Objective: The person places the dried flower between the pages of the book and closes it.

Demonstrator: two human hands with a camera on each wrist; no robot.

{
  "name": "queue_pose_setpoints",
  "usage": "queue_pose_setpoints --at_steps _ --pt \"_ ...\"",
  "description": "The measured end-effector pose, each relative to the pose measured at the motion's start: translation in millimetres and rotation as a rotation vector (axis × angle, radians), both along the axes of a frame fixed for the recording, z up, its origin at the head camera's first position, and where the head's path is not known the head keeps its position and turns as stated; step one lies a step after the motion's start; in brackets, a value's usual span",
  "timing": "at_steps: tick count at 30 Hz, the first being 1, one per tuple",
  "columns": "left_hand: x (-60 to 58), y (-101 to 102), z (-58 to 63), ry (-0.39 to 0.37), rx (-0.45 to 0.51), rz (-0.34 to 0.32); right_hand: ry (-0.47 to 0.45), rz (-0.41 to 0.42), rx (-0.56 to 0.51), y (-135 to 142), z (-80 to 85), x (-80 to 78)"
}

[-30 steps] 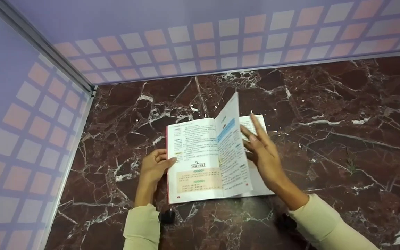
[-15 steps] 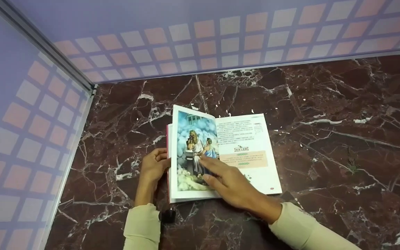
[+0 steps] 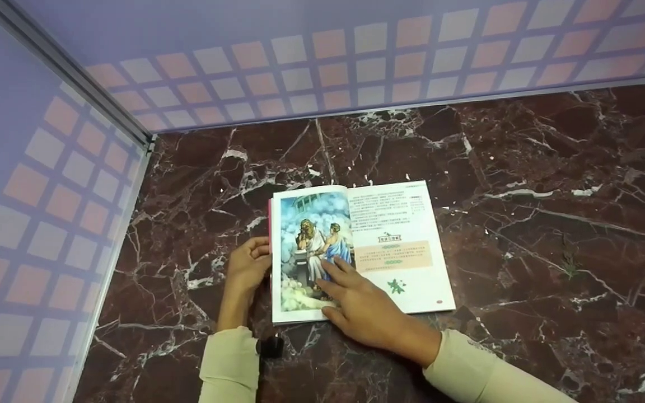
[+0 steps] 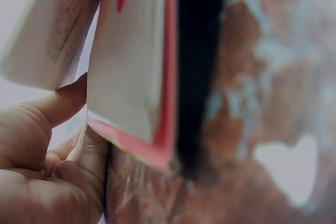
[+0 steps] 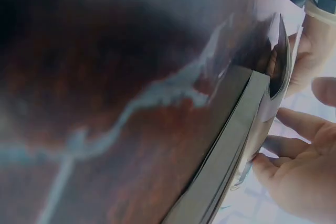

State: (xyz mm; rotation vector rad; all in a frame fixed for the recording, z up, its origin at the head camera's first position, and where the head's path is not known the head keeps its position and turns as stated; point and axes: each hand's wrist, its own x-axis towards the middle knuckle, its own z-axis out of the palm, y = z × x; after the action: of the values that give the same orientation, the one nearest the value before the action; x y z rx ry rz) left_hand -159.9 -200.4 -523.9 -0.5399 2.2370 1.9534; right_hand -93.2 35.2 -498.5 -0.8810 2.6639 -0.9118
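An open book lies on the dark marble surface, its left page a full-page colour picture of two robed figures. The right page bears print, a peach box and a green leaf drawing. My left hand grips the book's left edge; in the left wrist view, its thumb reaches in between pages, with other fingers at the pink cover. My right hand rests with extended fingers on the lower part of the picture, near the fold. The right wrist view shows its fingertips at the page.
Reddish-brown marble with white veins surrounds the book. Small white scraps are scattered beyond its top edge. Lilac panels with pink and white squares stand at the back and left. A black wrist camera sits at the left cuff.
A leaf standing up from the book has swung over to the left and now lies flat, picture up. My right hand moved left with it; my left hand stayed put.
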Motion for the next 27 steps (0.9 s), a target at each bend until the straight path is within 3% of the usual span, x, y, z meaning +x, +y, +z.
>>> queue_pose_setpoints --at_steps 16,27 --pt "0.7 -2.4 5.2 -0.117 -0.055 0.011 0.092 0.089 0.192 -3.7 -4.0 0.3" --pt "-1.3 -0.7 2.7 -0.078 -0.044 -0.008 0.088 0.099 0.214 -0.2 -3.4 1.4"
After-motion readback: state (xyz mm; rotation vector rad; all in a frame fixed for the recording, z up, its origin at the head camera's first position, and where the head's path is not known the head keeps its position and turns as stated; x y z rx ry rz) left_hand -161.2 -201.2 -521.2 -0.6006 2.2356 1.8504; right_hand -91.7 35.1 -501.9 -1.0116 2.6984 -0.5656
